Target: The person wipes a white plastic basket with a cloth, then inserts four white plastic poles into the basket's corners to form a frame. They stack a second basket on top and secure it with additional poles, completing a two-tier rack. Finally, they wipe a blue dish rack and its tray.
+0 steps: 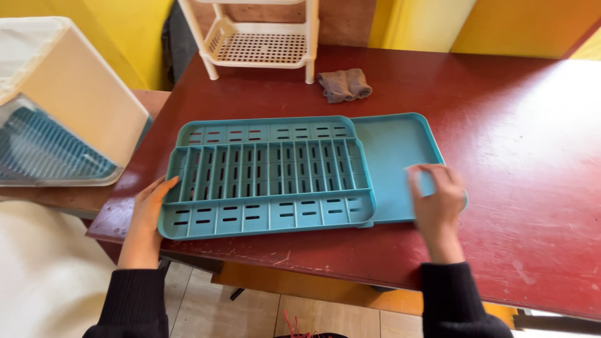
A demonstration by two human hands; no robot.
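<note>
Dark red wooden table (501,156), yellow walls behind: one teal slotted plastic dish-drainer rack (269,175) lying flat, its smooth teal drip tray (391,150) protruding rightward. Left hand (147,216), fingers together, touches the rack's left edge; right hand (438,200), blurred, fingers curled over the tray's near right corner. Grey folded cloth (344,84) and cream plastic shelf (260,37) beyond.

Bright daylight fills the scene, strongest at the right of the frame, where a pale glare washes over the dark red surface (532,144). Shadows are soft and short. The right hand (438,200) is smeared by motion blur, while the left hand (147,216) is fairly sharp. The white box (56,94) at upper left looks slightly overexposed, and straight edges bow near the frame's borders.
</note>
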